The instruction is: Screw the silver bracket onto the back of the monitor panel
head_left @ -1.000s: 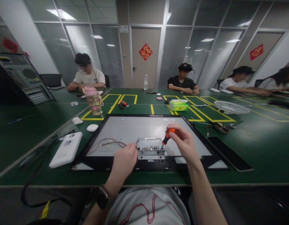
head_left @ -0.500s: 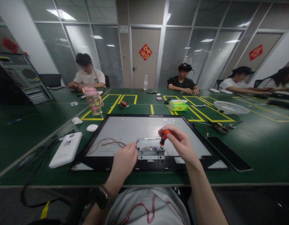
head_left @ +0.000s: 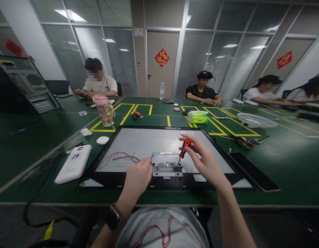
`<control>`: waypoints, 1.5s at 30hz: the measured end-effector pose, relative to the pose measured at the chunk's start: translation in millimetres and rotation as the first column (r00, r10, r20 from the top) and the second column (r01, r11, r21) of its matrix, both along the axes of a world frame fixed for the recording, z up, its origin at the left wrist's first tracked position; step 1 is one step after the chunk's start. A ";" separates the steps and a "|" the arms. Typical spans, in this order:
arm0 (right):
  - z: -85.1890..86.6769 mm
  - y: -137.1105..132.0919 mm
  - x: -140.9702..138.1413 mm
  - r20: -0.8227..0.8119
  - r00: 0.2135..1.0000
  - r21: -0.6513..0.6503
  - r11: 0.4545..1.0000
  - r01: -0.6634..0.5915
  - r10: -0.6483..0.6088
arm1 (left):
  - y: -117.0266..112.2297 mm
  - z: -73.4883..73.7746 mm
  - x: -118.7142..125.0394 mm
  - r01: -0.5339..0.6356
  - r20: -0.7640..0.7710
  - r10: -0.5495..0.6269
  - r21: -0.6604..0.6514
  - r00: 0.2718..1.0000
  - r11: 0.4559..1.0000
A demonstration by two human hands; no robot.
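Note:
A monitor panel (head_left: 139, 141) lies face down on the green table (head_left: 291, 165), its black frame toward me. A small metal bracket (head_left: 166, 164) with a connector sits near its front edge. My right hand (head_left: 204, 160) pinches an orange-handled screwdriver (head_left: 183, 151), tip set on the bracket's right side. My left hand (head_left: 137, 179) rests curled against the bracket's left end, pressing on the panel. Thin wires (head_left: 120, 158) run from the left toward the bracket.
A white device (head_left: 73, 163) lies left of the panel, a black phone (head_left: 254, 170) right of it. A pink-lidded bottle (head_left: 104, 110), green tissue pack (head_left: 197, 117), white fan grille (head_left: 256, 120) and computer case (head_left: 22, 86) stand farther off. Several other people sit along the far side.
My right hand has shifted the screwdriver handle slightly, left and then back right, with the tip staying on the bracket. My left hand has not moved.

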State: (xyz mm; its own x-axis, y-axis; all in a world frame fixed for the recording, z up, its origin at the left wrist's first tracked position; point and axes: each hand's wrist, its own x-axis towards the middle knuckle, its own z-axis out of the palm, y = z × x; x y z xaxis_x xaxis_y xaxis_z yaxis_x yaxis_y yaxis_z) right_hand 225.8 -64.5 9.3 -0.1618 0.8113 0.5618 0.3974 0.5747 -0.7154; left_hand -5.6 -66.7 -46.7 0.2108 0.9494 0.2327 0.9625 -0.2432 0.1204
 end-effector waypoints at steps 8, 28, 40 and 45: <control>-5.3 0.9 -12.3 -0.325 0.944 0.074 0.994 0.085 -0.057 | 1.9 -1.8 0.3 0.007 -0.002 -0.007 0.013 1.000 1.000; -37.8 17.3 -44.6 -0.330 0.943 0.039 0.997 0.062 -0.046 | 1.5 -2.8 0.0 0.017 -0.003 -0.017 0.008 1.000 1.000; 17.9 16.0 -39.8 0.081 0.894 0.039 0.895 -0.445 0.441 | 1.8 -1.5 0.7 -0.007 -0.005 0.007 0.005 1.000 1.000; 9.4 48.6 -33.0 -0.144 0.882 -0.005 0.891 -0.455 0.449 | 0.8 -1.8 -0.2 0.007 0.006 -0.007 0.012 1.000 1.000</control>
